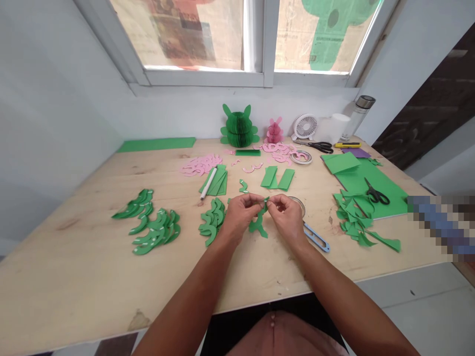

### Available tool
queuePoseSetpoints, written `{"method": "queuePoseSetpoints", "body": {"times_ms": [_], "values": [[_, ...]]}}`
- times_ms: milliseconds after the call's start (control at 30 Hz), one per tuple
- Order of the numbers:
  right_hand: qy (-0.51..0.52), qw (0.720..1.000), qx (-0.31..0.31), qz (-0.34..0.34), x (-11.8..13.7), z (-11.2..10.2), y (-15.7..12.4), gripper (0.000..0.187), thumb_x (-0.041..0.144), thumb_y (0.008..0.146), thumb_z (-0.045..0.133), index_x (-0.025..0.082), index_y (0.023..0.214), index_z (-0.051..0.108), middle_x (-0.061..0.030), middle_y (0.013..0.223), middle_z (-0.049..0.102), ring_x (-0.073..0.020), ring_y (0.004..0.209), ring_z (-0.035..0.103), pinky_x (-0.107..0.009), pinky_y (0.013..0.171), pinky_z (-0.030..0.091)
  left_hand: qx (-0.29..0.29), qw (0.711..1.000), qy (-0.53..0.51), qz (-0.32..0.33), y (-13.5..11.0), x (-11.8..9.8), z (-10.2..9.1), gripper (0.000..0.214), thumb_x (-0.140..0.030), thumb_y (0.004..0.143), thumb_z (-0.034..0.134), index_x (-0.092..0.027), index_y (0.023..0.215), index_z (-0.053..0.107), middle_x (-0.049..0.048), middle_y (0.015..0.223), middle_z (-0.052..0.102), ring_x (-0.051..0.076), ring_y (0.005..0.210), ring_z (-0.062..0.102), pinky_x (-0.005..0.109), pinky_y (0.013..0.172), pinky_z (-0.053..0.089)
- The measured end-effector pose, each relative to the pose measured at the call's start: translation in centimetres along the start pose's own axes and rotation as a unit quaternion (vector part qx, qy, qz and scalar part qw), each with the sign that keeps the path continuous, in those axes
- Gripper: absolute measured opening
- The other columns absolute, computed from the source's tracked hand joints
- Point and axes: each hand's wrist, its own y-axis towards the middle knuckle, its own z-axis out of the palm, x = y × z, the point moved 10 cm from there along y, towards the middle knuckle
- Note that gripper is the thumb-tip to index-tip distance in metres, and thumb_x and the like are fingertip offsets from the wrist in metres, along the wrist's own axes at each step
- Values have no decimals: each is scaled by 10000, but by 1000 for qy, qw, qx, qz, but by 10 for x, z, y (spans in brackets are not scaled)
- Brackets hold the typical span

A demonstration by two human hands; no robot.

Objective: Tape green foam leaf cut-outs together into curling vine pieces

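Pinched between the fingertips of both hands is a small green paper cutout (266, 199), held above the middle of the table. My left hand (243, 211) grips its left side and my right hand (285, 212) its right side, the fingertips almost meeting. Below them, curved green paper pieces (259, 226) show between the hands; whether they join the held one I cannot tell. Just left of my left hand lies a stack of wavy green cutouts (213, 221). A tape roll (298, 203) and a light-blue cutter (316, 237) lie beside my right hand, which partly hides the tape.
More green cutouts with white tape (158, 230) lie left. Green scraps (354, 217) and black scissors (376, 192) are right. Pink cutouts (202, 164), a white pen (209, 183), green honeycomb figure (239, 129), small fan (305, 127) and bottle (358, 116) stand or lie further back.
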Motion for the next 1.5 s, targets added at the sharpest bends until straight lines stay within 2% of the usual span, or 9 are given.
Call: {"method": "queuePoseSetpoints", "body": {"times_ms": [533, 800, 1500], "values": [[7, 1000, -16, 0, -1, -2, -1, 159, 311, 699, 557, 171, 674, 627, -15, 624, 644, -122, 495, 505, -237, 494, 405, -9, 1000, -8, 4, 0, 0, -1, 156, -229, 535, 707, -140, 655, 663, -9, 571, 595, 80, 502, 490, 187, 450, 364], [-17, 999, -21, -24, 2, -4, -1, 157, 310, 708, 570, 170, 681, 636, -25, 633, 654, -140, 524, 528, -256, 521, 426, 8, 1000, -27, 10, 0, 0, 2, 127, -204, 562, 673, -132, 665, 657, 7, 614, 623, 90, 550, 522, 193, 482, 380], [-25, 999, -16, -16, 1, -3, -2, 162, 305, 702, 567, 160, 685, 640, -23, 638, 651, -136, 533, 530, -250, 534, 428, 21, 1000, -6, 11, -2, -2, 4, 138, -240, 605, 670, -128, 679, 644, 3, 613, 606, 79, 529, 495, 185, 459, 351]]}}
